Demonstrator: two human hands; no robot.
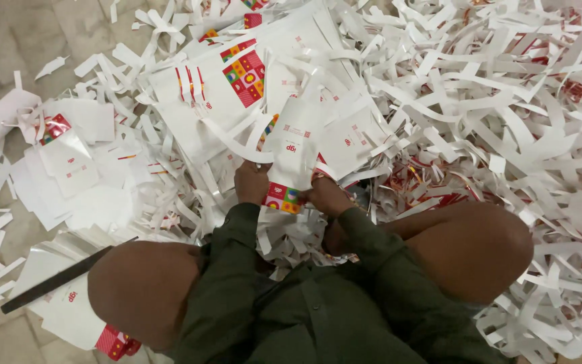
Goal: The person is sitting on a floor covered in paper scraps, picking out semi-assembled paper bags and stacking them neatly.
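White printed sheet (296,152) is gripped at its near, coloured end by both hands, left hand (252,182) and right hand (326,195) closed on opposite corners; its long axis runs away from them over the floor's (28,34) paper strips (506,101).

— Where does the printed paper bag (296,152) sit?

— Upright between the person's knees, the left hand (252,182) and right hand (327,195) gripping its lower edge from either side.

— And around that bag?

— Behind it lies a stack of flat bags (227,87). To its right a heap of paper strips (506,114) covers the floor (28,34). To its left rests a smaller pile of flat bags (69,158). Nearer the person and left of the bag, a long flat bar (55,280) lies across more bags.
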